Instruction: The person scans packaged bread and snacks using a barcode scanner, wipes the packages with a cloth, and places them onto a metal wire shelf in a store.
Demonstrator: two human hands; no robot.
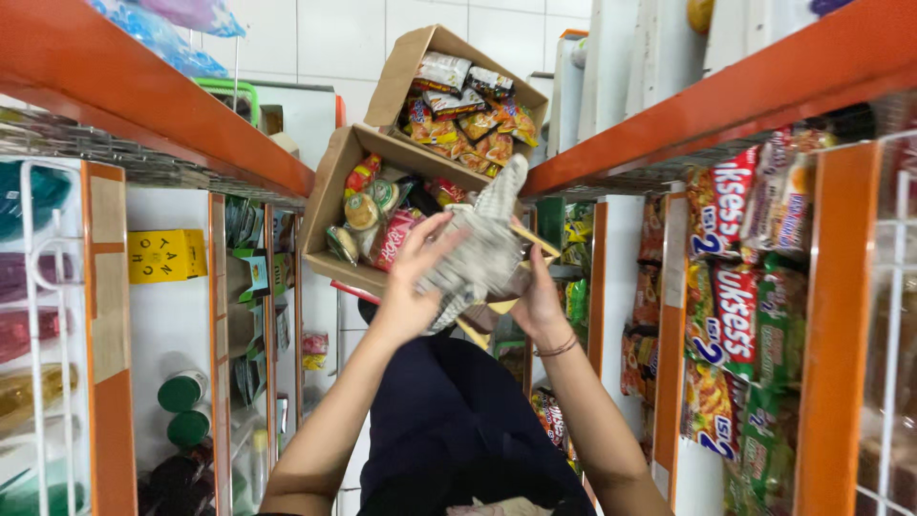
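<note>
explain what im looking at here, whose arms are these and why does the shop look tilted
This is one picture from a camera worn on a person's head, so the two bare arms reaching up are that person's own. The tilt comes from how the head is turned. They stand in a narrow shop aisle between orange shelves hung with snack packets. The left hand and right hand meet on a grey patterned cloth, both with a grip on it. Just behind it are two open cardboard boxes full of wrapped snacks. Green-capped bottles sit lower left.
</note>
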